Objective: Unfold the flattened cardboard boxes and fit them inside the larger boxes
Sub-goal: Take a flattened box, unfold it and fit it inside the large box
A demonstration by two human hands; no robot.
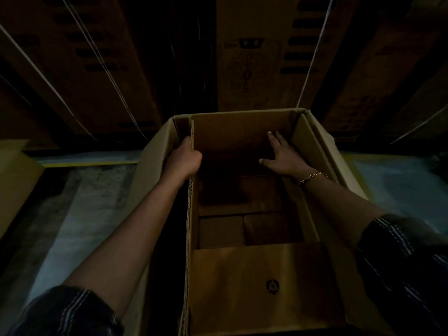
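While your left hand (185,158) is curled tight over the raw corrugated top edge of the smaller brown cardboard box (232,134), fingers wrapped round its left wall, your right hand (282,156) is wide open. Its fingers are straight and spread, laid up by that same box's far wall near the far-right corner. It's too dark to say how hard it presses. So that's two hands, one gripping, one flat.

Two boxes count here: the smaller one sits inside the larger brown cardboard box (155,151), whose wall shows just outside your left knuckles. Down below your hands I can make out two folded bottom flaps (220,231) side by side. Nearer you than both hands is one wide flap (242,275) with one round black printed mark (272,286).

You've got one chain bracelet (312,177) on your right wrist and two dark striped sleeves (65,311). Left of your left arm there's grey concrete floor (80,202) with one yellow line (89,163), plus one more piece of brown cardboard (14,175). Beyond your fingertips is stacked flat cardboard (257,69) tied with thin white straps (312,57).
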